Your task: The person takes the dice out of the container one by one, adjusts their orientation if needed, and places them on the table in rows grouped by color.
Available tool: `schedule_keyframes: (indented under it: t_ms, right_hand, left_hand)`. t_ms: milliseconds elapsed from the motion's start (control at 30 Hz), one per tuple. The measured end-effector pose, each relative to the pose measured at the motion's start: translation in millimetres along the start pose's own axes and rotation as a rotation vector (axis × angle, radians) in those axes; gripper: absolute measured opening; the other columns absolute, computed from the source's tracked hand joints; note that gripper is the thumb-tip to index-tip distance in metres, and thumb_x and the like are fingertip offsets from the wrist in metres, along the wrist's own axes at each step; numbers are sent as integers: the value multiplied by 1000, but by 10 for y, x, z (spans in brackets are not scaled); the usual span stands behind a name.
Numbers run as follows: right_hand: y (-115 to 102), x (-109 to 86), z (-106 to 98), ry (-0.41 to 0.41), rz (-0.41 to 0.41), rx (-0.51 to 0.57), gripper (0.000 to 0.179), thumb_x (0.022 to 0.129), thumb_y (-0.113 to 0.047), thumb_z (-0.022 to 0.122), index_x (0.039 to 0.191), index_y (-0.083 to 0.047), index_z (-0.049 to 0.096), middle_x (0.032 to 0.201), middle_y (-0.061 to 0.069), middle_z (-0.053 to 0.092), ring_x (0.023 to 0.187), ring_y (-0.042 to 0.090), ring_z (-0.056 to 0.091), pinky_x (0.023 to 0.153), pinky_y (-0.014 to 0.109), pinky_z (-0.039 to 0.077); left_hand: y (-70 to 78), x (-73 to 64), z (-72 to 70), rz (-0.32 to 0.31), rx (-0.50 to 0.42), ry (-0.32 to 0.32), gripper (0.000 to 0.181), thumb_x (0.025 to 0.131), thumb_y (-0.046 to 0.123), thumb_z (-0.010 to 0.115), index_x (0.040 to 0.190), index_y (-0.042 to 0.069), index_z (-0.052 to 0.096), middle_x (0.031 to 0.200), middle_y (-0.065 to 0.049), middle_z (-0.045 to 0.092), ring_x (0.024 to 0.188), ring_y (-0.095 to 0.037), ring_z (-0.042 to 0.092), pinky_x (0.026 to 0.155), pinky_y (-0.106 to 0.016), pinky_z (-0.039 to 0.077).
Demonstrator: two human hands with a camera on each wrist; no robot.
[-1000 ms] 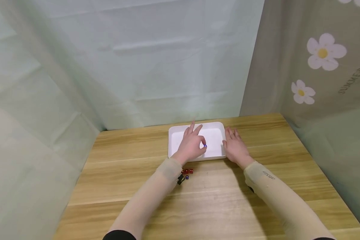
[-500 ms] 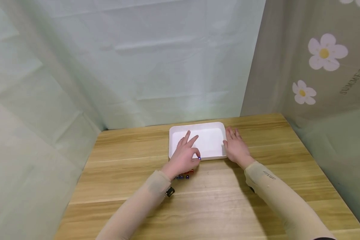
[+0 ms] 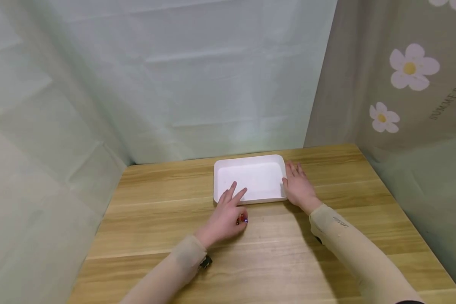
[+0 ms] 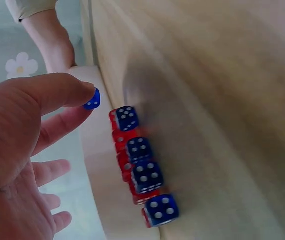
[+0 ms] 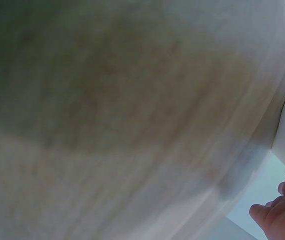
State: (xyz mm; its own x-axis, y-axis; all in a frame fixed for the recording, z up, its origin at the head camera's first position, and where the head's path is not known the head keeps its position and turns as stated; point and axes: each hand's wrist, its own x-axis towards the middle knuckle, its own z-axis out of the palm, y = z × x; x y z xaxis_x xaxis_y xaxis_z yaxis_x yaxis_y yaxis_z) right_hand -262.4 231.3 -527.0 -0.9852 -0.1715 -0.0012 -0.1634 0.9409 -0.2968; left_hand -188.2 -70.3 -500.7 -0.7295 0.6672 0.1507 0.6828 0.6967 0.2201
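Between thumb and index finger my left hand (image 3: 223, 220) pinches a small blue die (image 4: 93, 101), its other fingers spread out toward the tray. The hand is in front of the white tray (image 3: 264, 179), above a row of dice on the table. In the left wrist view several blue dice (image 4: 148, 177) stand lined up, with red dice (image 4: 122, 136) in a row behind them along the tray's wall. My right hand (image 3: 299, 188) rests with extended fingers against the tray's right end. The head view shows no dice in the tray; most of the row is hidden under my left hand.
The wooden table (image 3: 152, 219) extends around the tray on all sides. A pale green cloth (image 3: 213, 84) hangs behind it, and a grey-brown cloth with white flowers (image 3: 414, 66) hangs at the right.
My left hand has moved back from over the tray to above the dice row in front of it, keeping the blue die pinched. My right hand has stayed at the tray's right end.
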Motion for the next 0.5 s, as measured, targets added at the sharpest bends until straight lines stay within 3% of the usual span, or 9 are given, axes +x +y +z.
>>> schedule_keyframes:
  t_ms: [500]
  right_hand:
    - [0, -9, -8, 5, -8, -7, 66, 116, -29, 32, 166, 8, 12, 175, 29, 10, 160, 52, 5, 130, 58, 13]
  left_hand:
    - [18, -76, 121, 3, 86, 2, 8, 89, 20, 83, 84, 21, 76, 169, -15, 39, 163, -44, 7, 128, -61, 20]
